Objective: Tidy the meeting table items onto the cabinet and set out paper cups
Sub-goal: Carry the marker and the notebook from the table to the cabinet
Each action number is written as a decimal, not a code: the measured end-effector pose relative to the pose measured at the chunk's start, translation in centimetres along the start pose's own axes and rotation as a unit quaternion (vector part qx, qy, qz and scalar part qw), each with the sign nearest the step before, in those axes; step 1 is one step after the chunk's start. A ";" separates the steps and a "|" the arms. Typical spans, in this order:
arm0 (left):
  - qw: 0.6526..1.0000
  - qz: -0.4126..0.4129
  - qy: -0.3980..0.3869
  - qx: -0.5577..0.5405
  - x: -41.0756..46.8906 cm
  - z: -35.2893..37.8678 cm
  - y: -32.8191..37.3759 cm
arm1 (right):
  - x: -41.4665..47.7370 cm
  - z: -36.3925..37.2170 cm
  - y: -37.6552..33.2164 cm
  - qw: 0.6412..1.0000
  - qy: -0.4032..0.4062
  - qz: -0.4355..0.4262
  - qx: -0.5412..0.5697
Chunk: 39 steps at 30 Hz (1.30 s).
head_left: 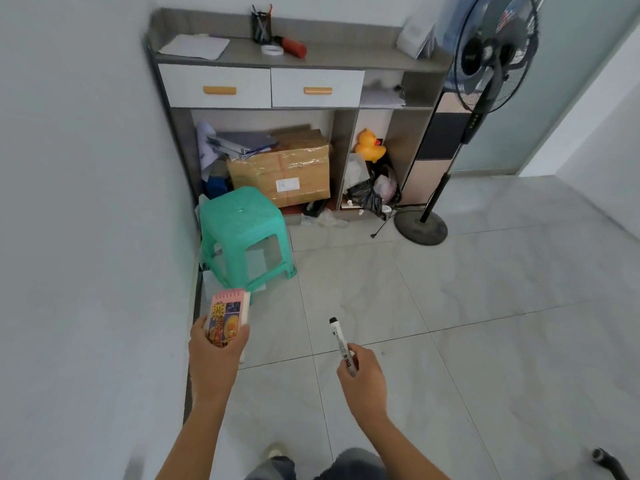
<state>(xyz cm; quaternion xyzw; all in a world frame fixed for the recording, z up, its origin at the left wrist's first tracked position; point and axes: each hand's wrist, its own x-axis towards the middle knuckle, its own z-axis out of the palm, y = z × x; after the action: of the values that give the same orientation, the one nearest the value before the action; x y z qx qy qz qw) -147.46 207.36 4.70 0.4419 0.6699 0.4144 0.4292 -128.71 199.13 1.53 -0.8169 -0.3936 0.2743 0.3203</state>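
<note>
The left hand (216,344) grips a pink spiral notebook (227,317), fingers wrapped around its lower half, held above the floor near the green stool (242,230). The right hand (363,372) pinches a black-capped marker (341,342) between thumb and fingers, tip upward. The cabinet (346,58) stands ahead, well apart from both hands

Both arms outstretched; left hand (216,344), right hand (365,370) gripping
</note>
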 end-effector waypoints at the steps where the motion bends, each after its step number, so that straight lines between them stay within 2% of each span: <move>1: 1.000 -0.008 -0.007 -0.003 1.3 0.5 0.1 | 0.6 0.4 -0.5 1.000 -0.007 0.005 -0.012; 6: 0.996 -0.060 -0.058 0.010 4.8 3.7 -0.6 | 4.7 0.7 -0.2 0.997 0.007 0.062 -0.037; 9: 0.996 -0.067 -0.061 -0.001 8.3 5.8 0.4 | 8.9 0.8 -0.6 0.996 0.013 0.080 -0.039; 16: 0.999 -0.032 0.010 -0.018 18.1 11.5 5.6 | 23.6 1.8 -4.3 1.000 -0.006 0.013 -0.027; 21: 0.998 -0.053 0.028 0.001 24.2 18.6 8.2 | 35.7 -0.7 -7.7 0.999 0.034 -0.038 -0.003; 24: 0.999 -0.047 0.007 0.010 26.6 22.5 9.7 | 40.3 -1.4 -8.4 0.999 0.027 -0.022 0.004; 26: 0.998 -0.061 0.000 0.023 28.1 24.2 10.2 | 42.2 -0.9 -8.4 1.000 -0.015 -0.013 -0.019; 28: 0.997 -0.071 0.024 0.033 30.2 25.2 11.0 | 44.2 -0.4 -8.3 0.998 -0.048 -0.025 -0.033; 34: 0.991 -0.102 0.067 0.052 39.8 29.0 13.1 | 54.4 0.2 -10.5 0.999 -0.029 0.007 -0.021; 39: 0.994 -0.084 0.040 0.058 50.1 33.8 17.2 | 62.5 0.4 -14.1 0.999 -0.025 0.003 -0.036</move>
<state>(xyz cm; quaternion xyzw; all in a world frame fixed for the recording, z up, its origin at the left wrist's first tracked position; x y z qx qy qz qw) -123.68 265.34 0.53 0.3917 0.7436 0.3549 0.4094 -101.86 257.33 -0.56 -0.8219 -0.4085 0.2817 0.2799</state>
